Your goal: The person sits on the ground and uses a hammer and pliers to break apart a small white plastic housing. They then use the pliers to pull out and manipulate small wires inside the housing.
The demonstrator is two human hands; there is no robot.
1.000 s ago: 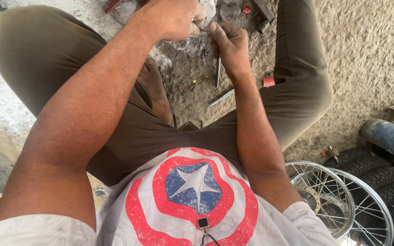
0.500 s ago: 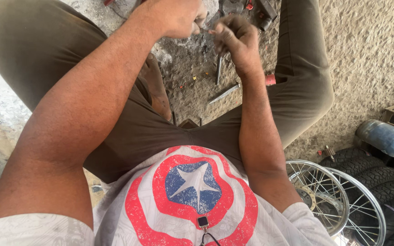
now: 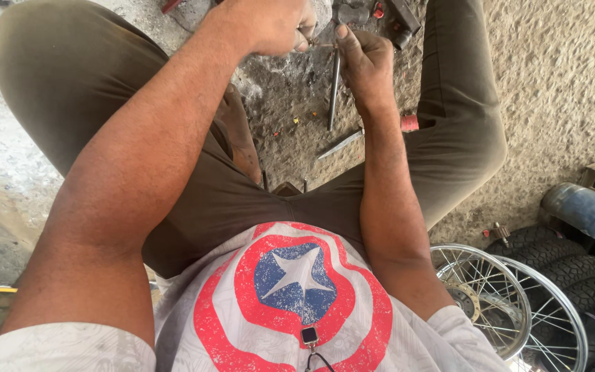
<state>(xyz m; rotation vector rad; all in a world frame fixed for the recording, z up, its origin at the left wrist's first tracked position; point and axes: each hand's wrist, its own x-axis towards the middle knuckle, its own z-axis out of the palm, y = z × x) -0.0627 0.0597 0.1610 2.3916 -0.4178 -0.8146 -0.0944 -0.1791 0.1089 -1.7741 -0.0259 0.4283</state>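
The person sits low on the concrete floor (image 3: 559, 83), knees spread, both hands working close together out in front between the legs. The right hand (image 3: 365, 60) is closed around the upper end of a thin dark metal rod (image 3: 334, 89). The rod's long axis runs nearly straight toward and away from the body, upright or slightly tilted, its lower end pointing back toward the person and resting on or close to the floor; I cannot tell whether it touches. The left hand (image 3: 270, 24) is curled shut just left of the right one, fingertips pinched at the rod's top, though what it grips, if anything, is too small to make out. So the rod hangs directly below the right hand, which is the nearer one and carries it.

Just nearer the body than the rod lies a flat metal tool (image 3: 341, 144) on the floor, angled, and a small red piece (image 3: 409, 122) sits beside the right forearm. Spoked wheel rims (image 3: 490, 289) and tyres (image 3: 573, 269) lie well off to the right.

Against half a second ago, the rod now shows clearly in the right hand's grip; then, that hand was balled with a bar lying on the floor beneath it.
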